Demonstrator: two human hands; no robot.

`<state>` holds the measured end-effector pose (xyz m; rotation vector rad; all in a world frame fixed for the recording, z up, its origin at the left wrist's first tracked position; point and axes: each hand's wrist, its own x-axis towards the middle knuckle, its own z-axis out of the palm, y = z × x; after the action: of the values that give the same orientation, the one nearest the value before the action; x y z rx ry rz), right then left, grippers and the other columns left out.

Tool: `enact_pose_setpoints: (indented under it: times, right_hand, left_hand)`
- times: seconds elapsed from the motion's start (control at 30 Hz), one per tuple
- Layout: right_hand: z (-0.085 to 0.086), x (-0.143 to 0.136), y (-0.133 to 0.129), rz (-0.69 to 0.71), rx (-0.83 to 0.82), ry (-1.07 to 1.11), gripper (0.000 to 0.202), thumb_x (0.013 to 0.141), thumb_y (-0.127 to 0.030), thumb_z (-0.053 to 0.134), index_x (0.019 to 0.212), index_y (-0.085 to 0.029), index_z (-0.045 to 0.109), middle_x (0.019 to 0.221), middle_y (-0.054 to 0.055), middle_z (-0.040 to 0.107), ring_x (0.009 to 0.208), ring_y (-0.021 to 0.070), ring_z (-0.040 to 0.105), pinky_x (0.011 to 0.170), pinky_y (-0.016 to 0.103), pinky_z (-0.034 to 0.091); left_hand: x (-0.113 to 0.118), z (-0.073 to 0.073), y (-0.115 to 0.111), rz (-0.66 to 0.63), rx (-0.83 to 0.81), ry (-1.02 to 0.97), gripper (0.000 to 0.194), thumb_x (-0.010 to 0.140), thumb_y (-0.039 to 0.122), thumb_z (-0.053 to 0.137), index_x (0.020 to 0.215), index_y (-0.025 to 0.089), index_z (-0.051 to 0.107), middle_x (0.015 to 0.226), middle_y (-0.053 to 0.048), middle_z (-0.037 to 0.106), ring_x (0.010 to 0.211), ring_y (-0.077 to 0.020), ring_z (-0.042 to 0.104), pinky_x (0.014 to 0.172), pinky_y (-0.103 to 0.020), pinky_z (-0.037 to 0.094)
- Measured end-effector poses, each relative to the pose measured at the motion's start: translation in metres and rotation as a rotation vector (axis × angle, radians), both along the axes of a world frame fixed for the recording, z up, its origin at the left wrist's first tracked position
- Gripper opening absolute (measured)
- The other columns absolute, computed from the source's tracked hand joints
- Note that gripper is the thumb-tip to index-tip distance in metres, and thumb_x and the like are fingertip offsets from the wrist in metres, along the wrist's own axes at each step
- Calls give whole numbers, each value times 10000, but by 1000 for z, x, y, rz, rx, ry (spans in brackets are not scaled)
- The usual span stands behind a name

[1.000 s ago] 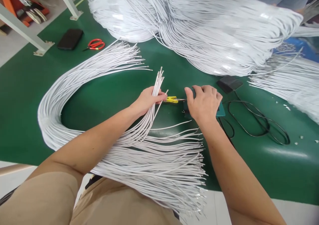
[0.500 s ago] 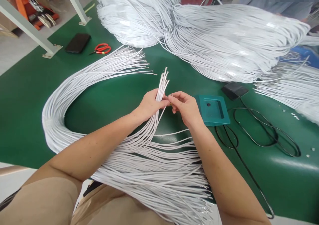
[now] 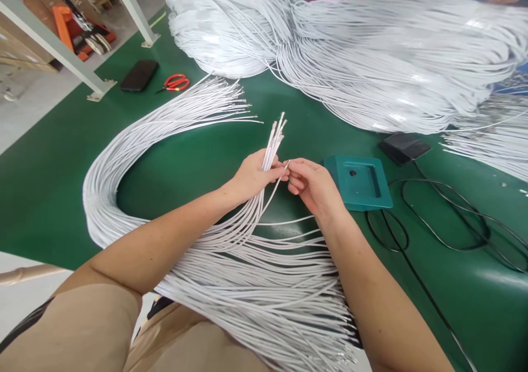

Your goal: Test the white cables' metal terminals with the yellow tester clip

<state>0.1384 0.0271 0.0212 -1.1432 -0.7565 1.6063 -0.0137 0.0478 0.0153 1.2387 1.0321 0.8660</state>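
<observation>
My left hand (image 3: pixel 256 175) is closed around a small bunch of white cables (image 3: pixel 272 148), whose stripped ends point up and away from me. Between the fingertips of both hands is the end of a single white cable (image 3: pixel 274 194), its tip showing at my right hand (image 3: pixel 310 183). My right hand pinches this cable end, the other fingers curled. Below my hands a broad spread of white cables (image 3: pixel 256 270) runs across the table's near edge, partly hidden by my forearms. These cables bend round on the left into a curved bundle (image 3: pixel 108 182) with loose ends at the back.
Large coils of white cable (image 3: pixel 371 59) lie across the back. Right of my hands stands a teal device (image 3: pixel 359 203) with a recessed tray, beside a black box (image 3: pixel 404 148) and black cords (image 3: pixel 449 199). Red-handled scissors (image 3: pixel 177 82) and a black flat object (image 3: pixel 139 75) lie back left.
The single cable's tip now shows between my fingertips, where it was mostly hidden before. My right hand has tilted slightly. The whole view has shifted a little.
</observation>
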Motion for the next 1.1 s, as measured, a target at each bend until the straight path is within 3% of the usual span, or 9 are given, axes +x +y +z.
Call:
enact_pose_setpoints:
  times: [0.1,0.27,0.4,0.5,0.63,0.73,0.93,1.1]
  right_hand:
    - [3,1,-1,43,-23,65,129,716,-273,717,714,-149,681,539,-40,497,428,43,280,404,203,292]
    - [6,2,-2,94,-20,64,365,790,-530,657,767,-167,685,506,-62,388,431,64,280,400,209,307]
    - [6,3,-3,130,-16,53,332,768,-478,722,692,-163,651,495,-76,330,458,61,283,430,197,316]
    - [5,4,-3,154,-45,107,321,773,-452,730,688,-155,645,531,-69,371,477,53,284,452,189,328]
    - [6,4,-3,133,-24,105,224,769,-363,737,828,-150,699,606,-49,464,509,52,344,492,192,373]
    - [8,2,-4,82,42,71,243,780,-400,715,813,-160,700,605,-41,491,512,66,388,523,223,421]
    - [9,1,-6,30,88,-91,235,727,-365,767,796,-151,697,644,-2,607,592,90,516,578,228,452]
    - [7,-2,-6,-17,210,-361,203,800,-365,675,770,-164,668,635,-17,596,565,99,530,598,262,477]
  left_hand:
    - [0,5,-2,-35,-13,-2,223,741,201,669,787,167,454,757,1,639,741,-144,682,633,-244,455]
    - [-2,9,-2,-73,75,113,235,750,216,668,777,174,439,723,24,596,732,-133,657,653,-250,465]
    - [-4,12,-3,-104,109,162,231,738,193,672,761,169,443,726,31,569,668,-98,605,638,-247,469]
    - [-4,14,-2,-91,78,114,229,738,189,670,759,166,443,726,30,557,673,-101,606,638,-252,483]
    - [-4,14,-2,-55,0,-5,213,761,164,651,777,164,438,744,24,582,732,-118,656,671,-251,501]
    - [-3,14,-2,-64,-31,-71,197,777,139,646,824,161,455,750,12,634,725,-108,669,666,-231,493]
    - [-6,13,-1,-127,-32,-112,375,794,154,670,1152,159,561,777,4,660,721,-101,668,705,-243,510]
    - [-12,13,6,-191,-98,-168,355,778,95,665,1126,151,627,787,2,649,747,-95,666,743,-243,510]
